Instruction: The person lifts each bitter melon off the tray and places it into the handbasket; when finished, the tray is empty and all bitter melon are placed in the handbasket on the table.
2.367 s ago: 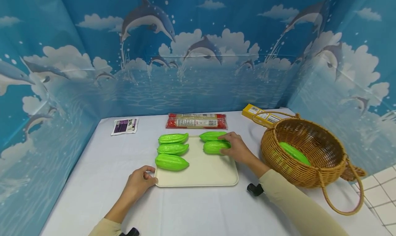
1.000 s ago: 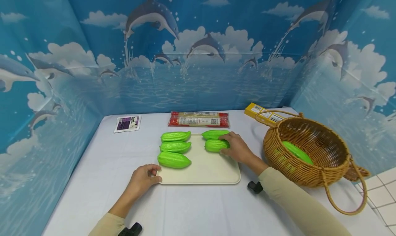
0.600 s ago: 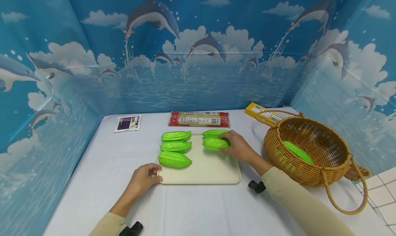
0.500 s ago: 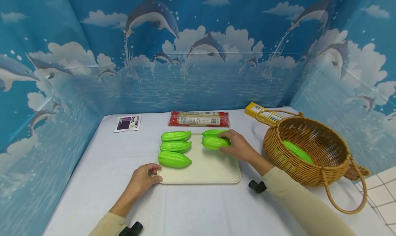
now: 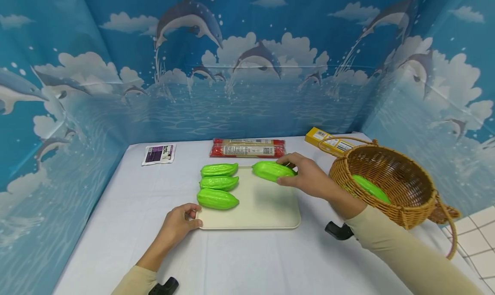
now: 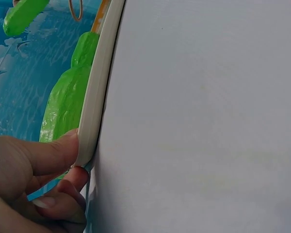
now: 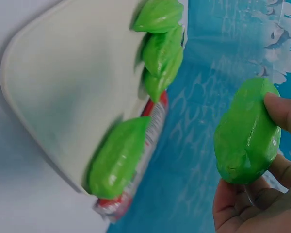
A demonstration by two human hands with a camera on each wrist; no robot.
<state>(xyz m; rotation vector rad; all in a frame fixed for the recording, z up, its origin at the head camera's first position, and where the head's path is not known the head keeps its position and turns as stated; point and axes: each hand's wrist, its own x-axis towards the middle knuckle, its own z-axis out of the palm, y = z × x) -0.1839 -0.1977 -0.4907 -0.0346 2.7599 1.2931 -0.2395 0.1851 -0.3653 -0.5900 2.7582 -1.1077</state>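
Note:
My right hand [image 5: 311, 179] holds a bright green bitter melon [image 5: 270, 170] between thumb and fingers, raised above the cream tray [image 5: 251, 215], whose surface bears its shadow. Thumb and fingers of my left hand [image 5: 175, 226] pinch the tray's near left corner; the left wrist view shows the thumb on the rim [image 6: 94, 97] and a fingertip beneath. Along the tray's left side lie three more melons [image 5: 218, 199]. Another melon [image 7: 119, 160], at the tray's far right, is seen in the right wrist view but hidden behind the held one in the head view.
At the right stands a wicker basket [image 5: 411, 215] with a green melon [image 5: 371, 188] inside and rope-like handles. Behind the tray lie red-ended packs [image 5: 247, 150]. A yellow box [image 5: 328, 141] is at the back right, a purple-and-white sachet [image 5: 159, 154] at the back left.
My right hand has lifted the nearer right-hand melon off the tray, moving it up and slightly right. My left hand has stayed at the tray corner.

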